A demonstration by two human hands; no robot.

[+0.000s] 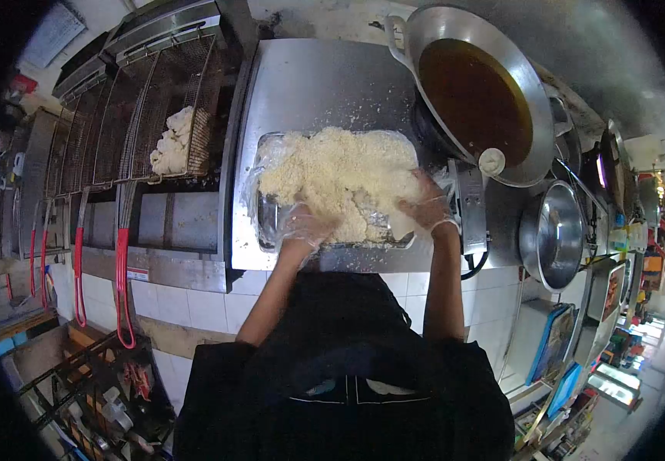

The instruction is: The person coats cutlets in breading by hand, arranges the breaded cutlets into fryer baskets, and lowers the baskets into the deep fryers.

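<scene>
A clear-edged tray (265,224) lies on the steel counter in front of me, heaped with pale, crumbly coating (332,165). My left hand (307,227), in a clear plastic glove, rests at the near left of the heap, fingers stretched into the crumbs and partly covered. At the right end of the tray, my right hand (427,203), gloved the same way, reaches in with fingers apart and slightly blurred. Between the hands are paler lumps, half buried; what they are I cannot make out. Neither hand visibly grips anything.
On the left, wire fryer baskets (121,115) with red handles hang over the fryer; one holds coated pieces (173,144). A large wok (528,92) of brown oil stands back right, with a metal bowl (553,236) nearer. Loose crumbs dot the counter (317,73).
</scene>
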